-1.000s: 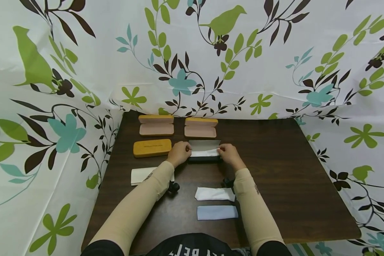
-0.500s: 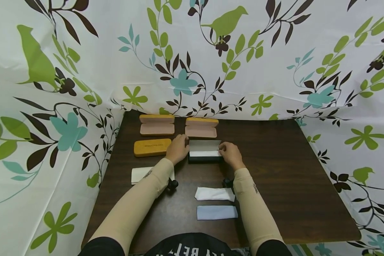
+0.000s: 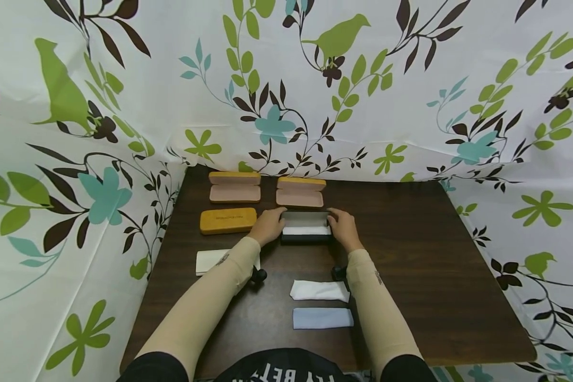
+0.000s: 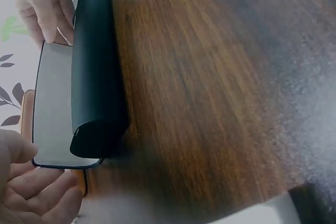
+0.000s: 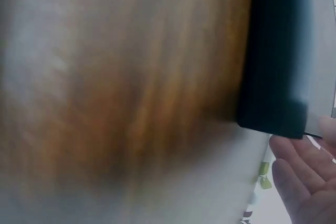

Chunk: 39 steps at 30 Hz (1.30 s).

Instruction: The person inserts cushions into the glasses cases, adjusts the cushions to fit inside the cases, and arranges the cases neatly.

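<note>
A dark eyeglass case [image 3: 306, 239] stands with its grey-lined lid [image 3: 305, 218] raised, and a white cloth [image 3: 307, 231] lies inside it. At the lid's left corner, my left hand [image 3: 268, 227] pinches the edge, thumb on the lining side and fingers behind. My right hand [image 3: 345, 228] grips the opposite corner the same way. The left wrist view shows the rounded dark front of the case [image 4: 97, 72] and both hands at the lid ends. In the right wrist view, right-hand fingers [image 5: 299, 166] sit by the end of the case.
Two yellow cases with pink lining, one on the left [image 3: 234, 193] and one on the right [image 3: 299, 198], stand open behind. A closed yellow case [image 3: 227, 220] is at left. A cream cloth [image 3: 211, 261], a white cloth [image 3: 319, 291] and a blue cloth [image 3: 322, 318] lie nearer on the table [image 3: 420, 276].
Both hands have left the white cloth, now lying flat in the dark case, and moved up to the lid's corners. The lid leans slightly lower than before.
</note>
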### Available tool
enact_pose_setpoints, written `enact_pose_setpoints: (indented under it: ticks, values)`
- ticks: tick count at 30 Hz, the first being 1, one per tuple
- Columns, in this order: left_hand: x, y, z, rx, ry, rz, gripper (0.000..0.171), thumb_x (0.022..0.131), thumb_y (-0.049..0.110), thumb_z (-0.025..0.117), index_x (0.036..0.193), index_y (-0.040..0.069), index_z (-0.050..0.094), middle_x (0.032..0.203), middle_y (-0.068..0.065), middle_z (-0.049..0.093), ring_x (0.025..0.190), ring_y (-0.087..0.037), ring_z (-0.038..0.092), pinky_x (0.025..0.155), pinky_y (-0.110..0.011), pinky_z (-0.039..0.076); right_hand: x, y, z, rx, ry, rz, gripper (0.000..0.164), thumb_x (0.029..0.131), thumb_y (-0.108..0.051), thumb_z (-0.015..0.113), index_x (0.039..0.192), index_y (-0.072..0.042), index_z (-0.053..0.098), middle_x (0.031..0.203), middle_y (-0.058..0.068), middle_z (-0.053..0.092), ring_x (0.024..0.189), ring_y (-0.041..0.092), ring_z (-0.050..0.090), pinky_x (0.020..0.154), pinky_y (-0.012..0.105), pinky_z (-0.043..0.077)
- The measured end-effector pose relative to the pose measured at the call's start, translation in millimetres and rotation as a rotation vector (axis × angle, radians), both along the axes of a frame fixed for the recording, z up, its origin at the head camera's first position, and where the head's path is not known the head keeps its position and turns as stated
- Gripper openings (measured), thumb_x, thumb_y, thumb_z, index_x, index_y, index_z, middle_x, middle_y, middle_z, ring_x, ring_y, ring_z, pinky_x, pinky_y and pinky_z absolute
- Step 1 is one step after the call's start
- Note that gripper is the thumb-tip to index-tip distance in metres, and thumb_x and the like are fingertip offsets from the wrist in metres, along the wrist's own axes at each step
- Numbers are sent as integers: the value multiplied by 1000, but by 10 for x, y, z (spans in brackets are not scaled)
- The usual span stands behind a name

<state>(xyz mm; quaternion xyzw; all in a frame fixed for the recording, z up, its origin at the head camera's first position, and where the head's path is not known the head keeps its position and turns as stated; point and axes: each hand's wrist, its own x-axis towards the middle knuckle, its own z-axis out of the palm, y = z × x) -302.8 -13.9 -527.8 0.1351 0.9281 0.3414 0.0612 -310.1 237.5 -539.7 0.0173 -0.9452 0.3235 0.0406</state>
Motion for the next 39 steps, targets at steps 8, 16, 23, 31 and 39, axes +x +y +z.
enact_pose_setpoints:
  ticks: [8, 16, 23, 31, 39]
  values:
    - [40, -40, -31, 68, 99, -8, 29, 99, 18, 57, 125, 8, 66, 115, -7, 69, 102, -24, 66, 92, -41, 52, 67, 34, -7, -24, 57, -37, 26, 96, -18, 60, 116, -5, 71, 113, 16, 69, 91, 33, 67, 82, 46, 54]
    - [27, -53, -34, 27, 127, 25, 24, 97, 24, 59, 116, 15, 72, 115, -1, 70, 105, -22, 67, 89, -41, 54, 67, 52, 12, -21, 43, -37, 24, 94, -16, 64, 112, -4, 72, 113, 16, 69, 109, 33, 63, 94, 48, 50]
    - [52, -54, -21, -13, 135, 58, 22, 97, 26, 60, 114, 21, 74, 112, 1, 71, 96, -22, 69, 81, -41, 56, 79, 46, 27, -43, 16, -58, 22, 94, -16, 64, 111, -5, 73, 114, 15, 69, 112, 31, 62, 95, 46, 50]
    - [105, -78, 12, -17, 148, 37, 20, 95, 27, 63, 110, 21, 75, 110, 2, 72, 98, -22, 68, 85, -42, 55, 159, 57, 76, -36, -45, -57, 23, 94, -15, 64, 113, -6, 72, 118, 16, 67, 115, 34, 60, 96, 47, 49]
    - [134, -106, 17, -20, 159, 0, 20, 94, 27, 64, 109, 20, 76, 107, 3, 73, 97, -20, 68, 85, -41, 55, 203, 70, 105, -50, -58, -43, 24, 93, -12, 65, 115, -5, 71, 119, 17, 67, 115, 35, 59, 95, 48, 49]
